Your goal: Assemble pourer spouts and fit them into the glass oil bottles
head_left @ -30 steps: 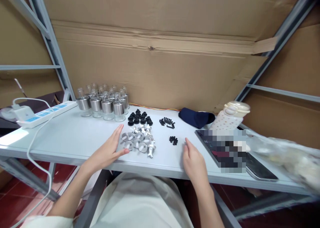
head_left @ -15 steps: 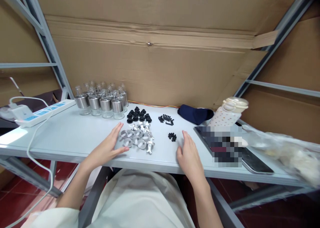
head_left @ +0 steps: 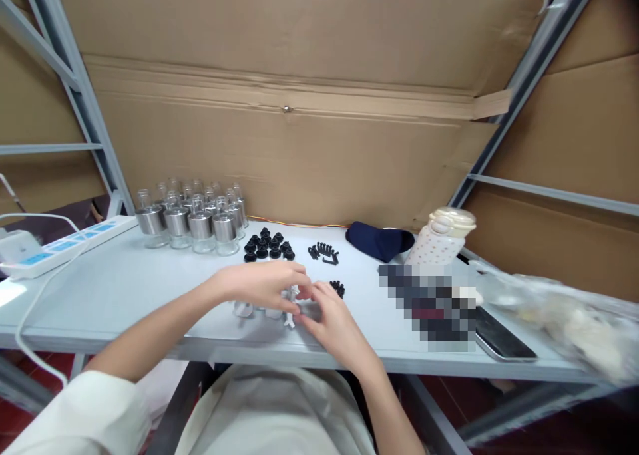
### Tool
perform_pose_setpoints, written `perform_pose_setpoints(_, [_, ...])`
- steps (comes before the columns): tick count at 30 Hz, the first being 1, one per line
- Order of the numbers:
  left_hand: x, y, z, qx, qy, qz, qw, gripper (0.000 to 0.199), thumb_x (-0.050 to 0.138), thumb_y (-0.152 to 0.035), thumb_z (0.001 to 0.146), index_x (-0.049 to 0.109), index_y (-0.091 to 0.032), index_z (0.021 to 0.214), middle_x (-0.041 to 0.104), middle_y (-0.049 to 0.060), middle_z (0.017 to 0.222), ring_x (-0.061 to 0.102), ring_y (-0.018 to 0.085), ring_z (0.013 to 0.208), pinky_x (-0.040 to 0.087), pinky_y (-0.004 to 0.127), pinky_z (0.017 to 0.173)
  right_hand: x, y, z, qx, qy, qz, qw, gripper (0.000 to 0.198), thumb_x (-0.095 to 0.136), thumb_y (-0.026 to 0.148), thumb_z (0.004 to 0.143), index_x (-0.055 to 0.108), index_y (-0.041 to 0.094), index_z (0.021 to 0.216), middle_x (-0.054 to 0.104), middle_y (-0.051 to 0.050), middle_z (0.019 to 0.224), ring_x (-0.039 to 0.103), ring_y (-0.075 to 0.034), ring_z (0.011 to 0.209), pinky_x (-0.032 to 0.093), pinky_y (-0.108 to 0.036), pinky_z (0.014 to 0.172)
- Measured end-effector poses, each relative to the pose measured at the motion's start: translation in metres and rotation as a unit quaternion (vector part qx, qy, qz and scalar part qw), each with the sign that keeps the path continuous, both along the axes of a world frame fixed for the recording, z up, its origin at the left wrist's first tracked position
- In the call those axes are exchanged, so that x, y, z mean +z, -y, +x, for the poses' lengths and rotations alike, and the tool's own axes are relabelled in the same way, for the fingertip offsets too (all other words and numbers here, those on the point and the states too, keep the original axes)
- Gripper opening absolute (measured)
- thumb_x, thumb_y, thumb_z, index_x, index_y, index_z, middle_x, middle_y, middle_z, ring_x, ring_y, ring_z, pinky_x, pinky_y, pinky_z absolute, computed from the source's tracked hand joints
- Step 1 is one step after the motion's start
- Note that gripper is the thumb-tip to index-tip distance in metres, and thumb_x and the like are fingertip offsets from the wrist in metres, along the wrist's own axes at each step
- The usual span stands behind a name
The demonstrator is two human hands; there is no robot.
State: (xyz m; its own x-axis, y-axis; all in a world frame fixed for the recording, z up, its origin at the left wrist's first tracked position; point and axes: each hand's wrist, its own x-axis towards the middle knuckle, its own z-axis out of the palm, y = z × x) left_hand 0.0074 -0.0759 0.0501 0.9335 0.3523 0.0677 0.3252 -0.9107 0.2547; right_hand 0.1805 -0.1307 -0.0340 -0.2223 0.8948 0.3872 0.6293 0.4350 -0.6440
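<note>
My left hand (head_left: 267,285) reaches over the pile of white plastic parts (head_left: 243,308) with silvery discs. One white part (head_left: 294,291) shows between its thumb and fingers. My right hand (head_left: 333,320) meets it from the right; its thumb stands apart from its curved fingers, close to the same part. Much of the pile is hidden under the left hand. Beyond it sit several black stoppers (head_left: 269,245). A group of small black pieces (head_left: 337,288) lies just past the right fingers, partly covered. Farther back are several short black tubes (head_left: 324,250).
Several glass bottles with metal bands (head_left: 201,225) stand at the back left, near a power strip (head_left: 70,242). To the right are a navy cap (head_left: 379,241), a dotted bottle (head_left: 442,237), a phone (head_left: 504,335) and a plastic bag (head_left: 574,318). Cardboard (head_left: 299,169) walls the back.
Both hands, earlier spread apart on either side of the parts, have come together over the white pile. The left fingers have closed about a white part. The camera view has tilted up slightly.
</note>
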Motion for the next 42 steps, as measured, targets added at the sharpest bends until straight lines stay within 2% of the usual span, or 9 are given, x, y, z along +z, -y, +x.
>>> perform_pose_setpoints(2, [-0.005, -0.008, 0.012, -0.008, 0.001, -0.017, 1.000, 0.008, 0.060, -0.019, 0.084, 0.066, -0.016, 0.089, 0.065, 0.003, 0.090, 0.061, 0.015, 0.082, 0.044, 0.023, 0.072, -0.001, -0.006, -0.001, 0.027, -0.028, -0.038, 0.999, 0.012, 0.060, 0.010, 0.074, 0.058, 0.018, 0.083, 0.063, -0.004, 0.090, 0.056, -0.021, 0.088, 0.044, -0.032, 0.082])
perform_pose_setpoints(5, [-0.024, -0.012, 0.014, -0.023, 0.082, 0.004, 0.996, 0.011, 0.057, -0.025, 0.089, 0.063, -0.016, 0.088, 0.067, 0.003, 0.086, 0.061, 0.014, 0.080, 0.041, 0.025, 0.078, -0.006, -0.011, 0.002, 0.039, -0.073, -0.068, 0.994, 0.005, 0.053, 0.012, 0.077, 0.054, 0.017, 0.076, 0.060, -0.002, 0.077, 0.055, -0.017, 0.074, 0.043, -0.028, 0.071])
perform_pose_setpoints(11, [-0.054, -0.009, 0.005, -0.012, 0.215, 0.078, 0.973, 0.020, 0.042, -0.027, 0.095, 0.059, -0.017, 0.091, 0.068, 0.002, 0.079, 0.060, 0.013, 0.075, 0.038, 0.030, 0.083, -0.008, -0.006, 0.003, 0.045, -0.052, -0.021, 0.997, 0.007, 0.051, 0.014, 0.079, 0.056, 0.017, 0.081, 0.059, -0.003, 0.081, 0.052, -0.016, 0.074, 0.042, -0.028, 0.072])
perform_pose_setpoints(15, [-0.056, -0.007, 0.006, 0.007, 0.283, 0.134, 0.950, 0.021, 0.038, -0.022, 0.095, 0.057, -0.017, 0.087, 0.067, 0.001, 0.071, 0.060, 0.012, 0.066, 0.040, 0.031, 0.081, -0.006, -0.004, 0.002, 0.065, -0.059, -0.024, 0.996, 0.007, 0.060, 0.014, 0.073, 0.057, 0.018, 0.077, 0.062, -0.002, 0.087, 0.053, -0.016, 0.080, 0.042, -0.028, 0.074])
perform_pose_setpoints(21, [-0.055, -0.010, 0.002, -0.031, 0.338, 0.224, 0.913, 0.024, 0.035, -0.010, 0.086, 0.053, -0.018, 0.100, 0.065, -0.001, 0.068, 0.057, 0.011, 0.057, 0.043, 0.031, 0.077, -0.001, 0.000, 0.003, 0.049, -0.113, -0.086, 0.989, 0.005, 0.059, 0.020, 0.077, 0.060, 0.018, 0.082, 0.061, 0.001, 0.078, 0.047, -0.010, 0.061, 0.038, -0.024, 0.060])
perform_pose_setpoints(24, [-0.055, -0.014, 0.001, -0.032, 0.333, 0.264, 0.905, 0.028, 0.034, -0.007, 0.083, 0.051, -0.018, 0.102, 0.065, -0.001, 0.068, 0.057, 0.011, 0.057, 0.044, 0.032, 0.077, 0.000, 0.001, 0.002, 0.063, -0.104, -0.094, 0.988, 0.011, 0.062, 0.016, 0.072, 0.059, 0.019, 0.083, 0.061, 0.002, 0.080, 0.048, -0.010, 0.063, 0.038, -0.024, 0.062])
perform_pose_setpoints(30, [-0.045, -0.018, -0.005, -0.092, 0.259, 0.356, 0.893, 0.029, 0.035, -0.005, 0.080, 0.051, -0.017, 0.101, 0.066, 0.003, 0.072, 0.058, 0.014, 0.062, 0.045, 0.032, 0.074, -0.005, -0.002, 0.002, 0.060, -0.166, -0.095, 0.980, 0.006, 0.057, 0.020, 0.076, 0.055, 0.019, 0.081, 0.057, 0.003, 0.071, 0.050, -0.011, 0.064, 0.038, -0.024, 0.061])
perform_pose_setpoints(35, [-0.038, -0.019, -0.008, -0.078, 0.217, 0.312, 0.922, 0.032, 0.041, -0.009, 0.074, 0.053, -0.014, 0.104, 0.066, 0.010, 0.091, 0.061, 0.018, 0.079, 0.046, 0.031, 0.072, -0.009, -0.007, 0.005, 0.043, -0.325, -0.120, 0.937, 0.017, 0.063, 0.032, 0.075, 0.054, 0.019, 0.080, 0.058, 0.001, 0.072, 0.055, -0.013, 0.065, 0.044, -0.026, 0.065])
perform_pose_setpoints(42, [-0.045, -0.017, -0.002, -0.078, 0.231, 0.271, 0.931, 0.016, 0.050, -0.026, 0.090, 0.055, -0.014, 0.100, 0.068, 0.007, 0.087, 0.062, 0.015, 0.078, 0.045, 0.029, 0.074, -0.009, -0.006, 0.008, 0.057, -0.491, -0.207, 0.844, 0.030, 0.075, 0.037, 0.065, 0.059, 0.018, 0.081, 0.065, 0.001, 0.074, 0.062, -0.013, 0.067, 0.049, -0.029, 0.071])
